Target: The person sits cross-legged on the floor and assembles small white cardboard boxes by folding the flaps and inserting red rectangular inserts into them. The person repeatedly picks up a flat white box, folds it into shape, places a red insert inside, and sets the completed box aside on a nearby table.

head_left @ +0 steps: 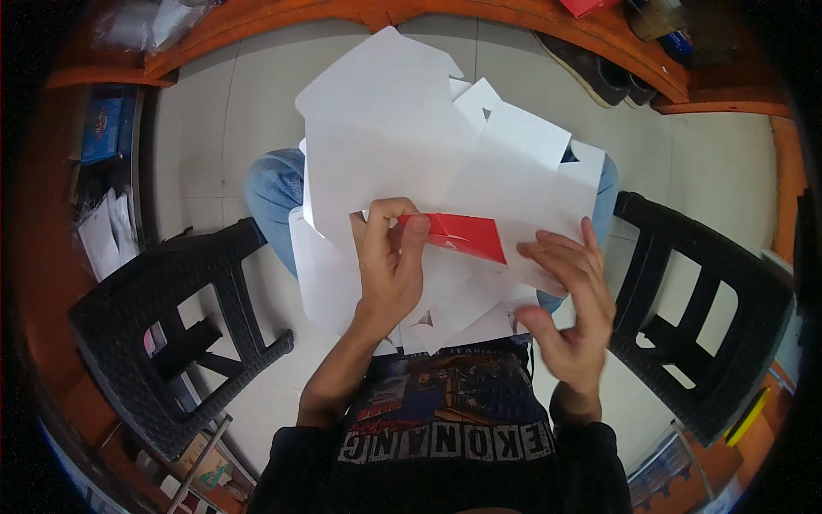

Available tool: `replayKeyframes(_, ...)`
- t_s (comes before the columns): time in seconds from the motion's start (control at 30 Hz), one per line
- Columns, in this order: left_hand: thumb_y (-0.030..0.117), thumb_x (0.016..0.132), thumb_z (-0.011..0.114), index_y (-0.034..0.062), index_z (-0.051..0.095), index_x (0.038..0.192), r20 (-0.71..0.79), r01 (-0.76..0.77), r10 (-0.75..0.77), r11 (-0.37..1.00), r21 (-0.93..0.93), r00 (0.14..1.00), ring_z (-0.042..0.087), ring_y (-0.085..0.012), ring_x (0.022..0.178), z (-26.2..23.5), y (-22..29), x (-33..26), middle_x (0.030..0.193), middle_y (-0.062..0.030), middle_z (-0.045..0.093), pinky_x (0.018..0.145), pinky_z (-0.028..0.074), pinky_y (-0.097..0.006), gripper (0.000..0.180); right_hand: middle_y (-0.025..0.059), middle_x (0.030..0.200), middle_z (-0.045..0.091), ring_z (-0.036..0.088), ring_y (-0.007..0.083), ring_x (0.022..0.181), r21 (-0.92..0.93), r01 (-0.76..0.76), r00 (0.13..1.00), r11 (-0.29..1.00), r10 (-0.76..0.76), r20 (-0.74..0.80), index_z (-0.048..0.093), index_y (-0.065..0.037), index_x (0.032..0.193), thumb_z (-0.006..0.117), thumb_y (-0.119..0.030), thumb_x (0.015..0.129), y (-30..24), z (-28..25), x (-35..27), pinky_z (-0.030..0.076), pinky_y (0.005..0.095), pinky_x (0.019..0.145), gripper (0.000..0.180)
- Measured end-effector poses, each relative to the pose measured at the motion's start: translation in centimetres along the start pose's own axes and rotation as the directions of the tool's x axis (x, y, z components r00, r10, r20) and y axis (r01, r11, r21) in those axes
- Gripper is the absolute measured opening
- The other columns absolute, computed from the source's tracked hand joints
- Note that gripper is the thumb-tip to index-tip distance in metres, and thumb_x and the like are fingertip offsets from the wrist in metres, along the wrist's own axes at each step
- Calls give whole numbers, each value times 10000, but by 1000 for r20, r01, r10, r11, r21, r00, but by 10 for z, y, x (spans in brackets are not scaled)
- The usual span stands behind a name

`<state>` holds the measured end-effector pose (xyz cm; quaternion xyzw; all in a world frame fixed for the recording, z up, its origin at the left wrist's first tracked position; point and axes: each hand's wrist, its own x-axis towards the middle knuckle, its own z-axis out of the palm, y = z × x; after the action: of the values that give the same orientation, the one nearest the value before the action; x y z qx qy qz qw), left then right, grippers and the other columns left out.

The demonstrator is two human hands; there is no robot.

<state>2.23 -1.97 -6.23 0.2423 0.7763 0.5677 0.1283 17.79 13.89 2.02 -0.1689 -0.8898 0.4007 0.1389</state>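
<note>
A pile of white cut card sheets (402, 146) lies across my lap, over my jeans. My left hand (387, 265) pinches the left end of a folded red card piece (462, 236) between thumb and fingers, on top of the white sheets. My right hand (569, 308) is just right of the red piece, fingers spread and resting on the edge of a white sheet (514, 184), thumb underneath it. More white sheets stick out below both hands.
A black plastic stool (163, 325) stands at my left and another black stool (702, 317) at my right, on a pale tiled floor (214, 146). Dark shoes (599, 73) sit by an orange wooden ledge (548, 21) ahead. Papers and a blue box (107, 128) lie far left.
</note>
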Motion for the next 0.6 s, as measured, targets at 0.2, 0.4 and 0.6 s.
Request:
replayKeyframes(0.2, 101, 1019, 636, 33, 596, 1063, 171, 143, -105, 963, -228, 980, 505, -203, 935, 7, 28, -13, 970, -61, 608, 824, 463, -314, 90, 118, 1238, 675, 565, 340, 1266, -112, -48, 969, 993, 19, -245, 700, -46, 1161, 724, -126, 896, 7, 36, 6, 171, 631, 1213, 278)
replayKeyframes(0.4, 60, 1004, 643, 19, 604, 1071, 221, -5, 17, 998, -56, 975, 573, -200, 939, 6, 33, -15, 1023, -92, 615, 890, 495, -352, 87, 51, 1308, 662, 488, 330, 1355, -137, -5, 995, 991, -9, -98, 720, -113, 1181, 715, -122, 901, 9, 31, 10, 122, 644, 1221, 279)
replayKeyframes(0.6, 51, 996, 628, -2, 661, 1078, 318, 23, 18, 992, -124, 948, 494, -365, 1291, 13, 27, -18, 1443, -227, 395, 1099, 407, -457, 102, 26, 1392, 608, 435, 299, 1400, -262, 67, 994, 963, -40, 104, 662, -133, 1308, 740, -205, 866, 10, 29, 21, 62, 695, 1223, 455)
